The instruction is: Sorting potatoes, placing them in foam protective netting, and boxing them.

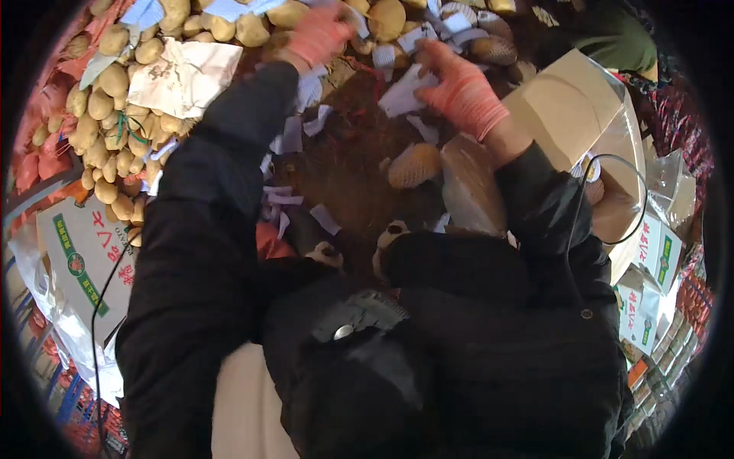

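My left hand, in an orange-red knit glove, is over the potatoes at the top of the view; it is blurred, and its fingertips and any hold are unclear. At the upper right my right hand, gloved alike, has its fingers spread beside a pale paper slip; whether it touches the slip is unclear. Loose potatoes lie heaped at the top left. Potatoes in foam net sleeves lie beyond my right hand. Another netted potato rests on the brown ground below it.
An open cardboard box with a plastic liner stands at the right. A clear plastic bag lies under my right forearm. Paper slips litter the ground. A printed potato carton stands at the left. Another person's green-clad leg shows at the top right.
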Motion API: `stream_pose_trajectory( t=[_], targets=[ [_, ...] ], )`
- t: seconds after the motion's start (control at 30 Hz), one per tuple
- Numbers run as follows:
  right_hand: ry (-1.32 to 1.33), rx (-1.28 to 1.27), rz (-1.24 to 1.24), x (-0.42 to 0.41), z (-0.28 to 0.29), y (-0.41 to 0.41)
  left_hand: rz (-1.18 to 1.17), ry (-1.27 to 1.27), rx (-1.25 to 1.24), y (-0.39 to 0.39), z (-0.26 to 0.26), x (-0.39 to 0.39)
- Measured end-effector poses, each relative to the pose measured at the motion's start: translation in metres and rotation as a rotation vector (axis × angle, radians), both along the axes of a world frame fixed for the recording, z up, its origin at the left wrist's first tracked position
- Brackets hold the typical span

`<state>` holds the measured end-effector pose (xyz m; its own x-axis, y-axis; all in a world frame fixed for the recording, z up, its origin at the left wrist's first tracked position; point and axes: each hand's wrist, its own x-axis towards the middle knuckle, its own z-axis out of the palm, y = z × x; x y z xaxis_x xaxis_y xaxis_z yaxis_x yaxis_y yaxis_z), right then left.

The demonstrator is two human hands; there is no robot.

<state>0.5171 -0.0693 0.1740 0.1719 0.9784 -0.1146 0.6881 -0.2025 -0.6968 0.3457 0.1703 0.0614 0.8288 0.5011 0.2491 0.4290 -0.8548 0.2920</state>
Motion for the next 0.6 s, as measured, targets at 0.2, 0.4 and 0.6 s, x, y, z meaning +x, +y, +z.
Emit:
stream_pose_trajectory(
  t=[0.2,0.4,0.6],
  targets=[
    [0.374,-0.039,-0.06,0.007,0.0,0.007,0.192,0.533,0.641,0.084,-0.047,-0.034],
    [0.782,-0.117,-0.316,0.008,0.004,-0.001,0.47,0.609,0.132,0.016,0.028,-0.019],
    [1.214,0.271,-0.462,0.026,-0.002,0.01,0.376,-1.538,-1.969,-0.07,0.018,-0.025]
  ],
)
